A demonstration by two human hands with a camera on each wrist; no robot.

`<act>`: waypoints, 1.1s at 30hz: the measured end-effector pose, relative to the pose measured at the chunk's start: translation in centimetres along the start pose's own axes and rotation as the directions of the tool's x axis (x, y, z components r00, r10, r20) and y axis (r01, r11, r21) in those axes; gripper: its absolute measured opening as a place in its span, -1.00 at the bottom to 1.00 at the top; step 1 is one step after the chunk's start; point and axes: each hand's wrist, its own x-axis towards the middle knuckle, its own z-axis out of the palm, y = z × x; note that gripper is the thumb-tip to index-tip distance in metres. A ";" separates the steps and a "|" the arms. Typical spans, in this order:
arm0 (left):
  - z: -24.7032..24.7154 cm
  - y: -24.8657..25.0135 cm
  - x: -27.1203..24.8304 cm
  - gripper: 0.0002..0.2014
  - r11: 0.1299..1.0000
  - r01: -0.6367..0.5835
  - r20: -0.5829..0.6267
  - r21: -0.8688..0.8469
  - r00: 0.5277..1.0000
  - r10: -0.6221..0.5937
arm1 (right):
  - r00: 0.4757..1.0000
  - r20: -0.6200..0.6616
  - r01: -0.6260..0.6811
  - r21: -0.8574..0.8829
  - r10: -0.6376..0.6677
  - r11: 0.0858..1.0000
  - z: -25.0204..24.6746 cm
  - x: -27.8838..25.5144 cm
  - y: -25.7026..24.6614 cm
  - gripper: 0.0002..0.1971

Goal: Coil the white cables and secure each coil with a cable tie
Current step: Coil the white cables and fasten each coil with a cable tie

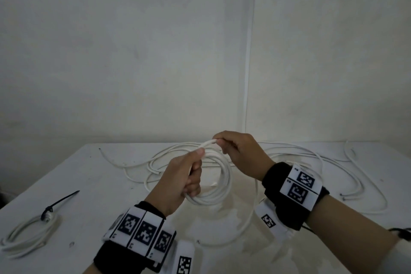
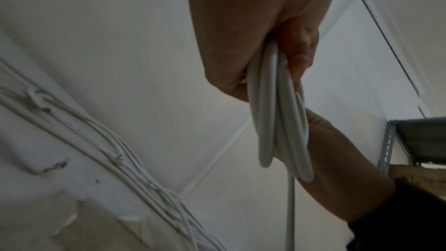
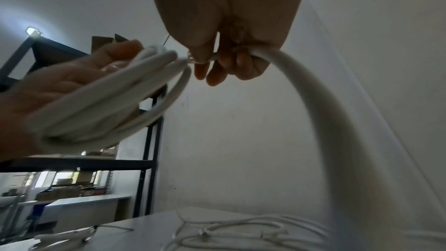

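Above table (image 1: 89, 184), hands gripping cable coil (image 1: 219, 187).

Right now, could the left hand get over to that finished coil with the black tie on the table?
Probably not yet: the left hand grips the half-wound coil. The path to the tied coil looks open.

No words, brand names or numbers can be read. The only sign-like marks are black-and-white square code patterns on the white tag blocks of the left wristband (image 1: 142, 232) and the right wristband (image 1: 298, 189); tiny characters beside the patterns are too small to make out.
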 end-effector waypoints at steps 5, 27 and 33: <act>0.2 0.3 0.1 -0.59 0.984 -0.066 -0.079 -0.166 0.995 0.053 | 0.964 0.078 -0.265 0.223 0.254 0.938 0.3 -1.2 -1.7 -0.58; 0.0 0.0 0.5 -0.55 0.952 0.022 0.004 -0.305 1.000 -0.022 | 0.955 0.174 -0.267 0.141 0.242 0.953 -0.9 -1.0 -2.6 -0.89; 0.5 -0.1 0.6 -0.56 0.942 -0.055 -0.136 -0.332 0.991 0.010 | 0.973 0.089 -0.228 0.196 0.215 0.954 -0.2 -1.9 -2.7 -0.84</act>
